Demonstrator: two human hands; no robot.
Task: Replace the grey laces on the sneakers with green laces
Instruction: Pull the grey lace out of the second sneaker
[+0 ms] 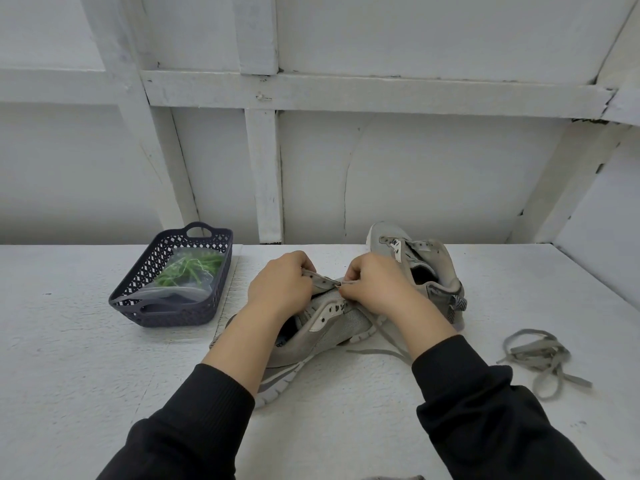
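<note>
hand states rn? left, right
Left hand: fingers curled round the eyelet flap of the near sneaker.
Right hand: pinching the grey lace at that sneaker's eyelets.

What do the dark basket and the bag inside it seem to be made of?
The basket looks like moulded plastic, matte dark grey: its walls are a regular lattice with cut-out handles. The bag seems thin clear plastic film, slightly glossy: the green laces show through it.

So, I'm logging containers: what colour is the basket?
Dark purple-grey basket with lattice walls; head view.
</note>
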